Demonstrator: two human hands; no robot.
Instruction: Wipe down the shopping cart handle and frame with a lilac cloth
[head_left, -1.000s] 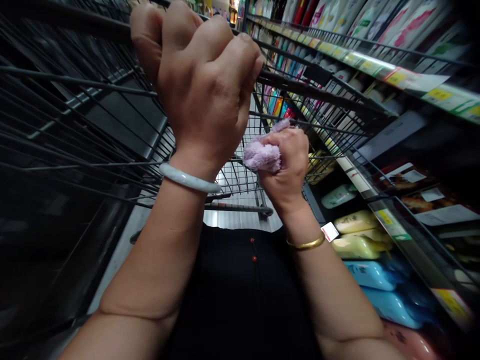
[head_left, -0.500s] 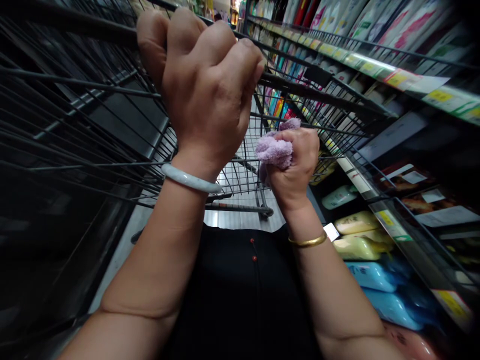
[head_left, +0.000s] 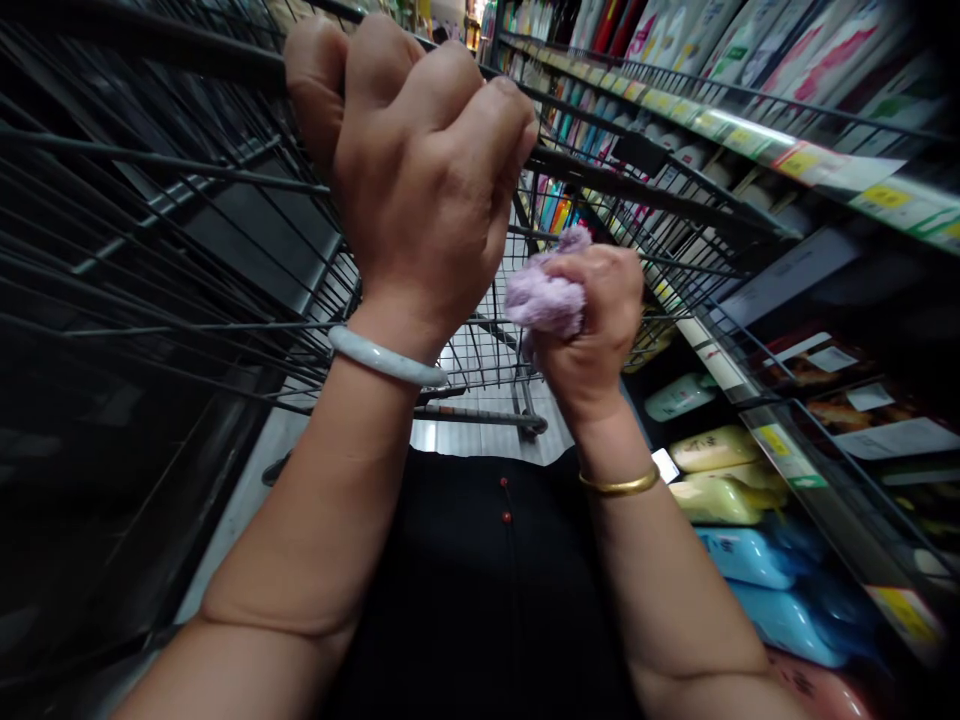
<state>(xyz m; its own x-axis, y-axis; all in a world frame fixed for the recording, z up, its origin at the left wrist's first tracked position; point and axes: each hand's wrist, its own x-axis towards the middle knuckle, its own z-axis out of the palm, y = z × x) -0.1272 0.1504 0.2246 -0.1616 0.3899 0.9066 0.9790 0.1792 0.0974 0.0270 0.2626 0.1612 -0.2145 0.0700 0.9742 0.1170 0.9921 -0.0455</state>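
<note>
My left hand (head_left: 420, 170) is closed around the dark top bar of a black wire shopping cart (head_left: 622, 180), with its knuckles facing up. A pale bangle (head_left: 386, 358) circles that wrist. Lower and to the right, my right hand (head_left: 604, 315) clutches a bunched, fluffy lilac cloth (head_left: 541, 298). The cloth is by a thin wire of the cart's near side; whether it touches the wire, I cannot tell. A gold bangle (head_left: 621, 486) is on the right wrist. The fingertips of both hands are mostly hidden.
Shelves along the right hold bottles and pouches behind a rail of price tags (head_left: 799, 160). Lower down lie yellow bottles (head_left: 716, 448) and blue bottles (head_left: 750, 558), close to my right forearm. Dark shelving (head_left: 90, 480) stands on the left. A tiled floor (head_left: 480, 437) shows below the cart.
My left hand appears slightly farther right on the bar. The right hand has turned a little, and the lilac cloth has shifted slightly left and up with it.
</note>
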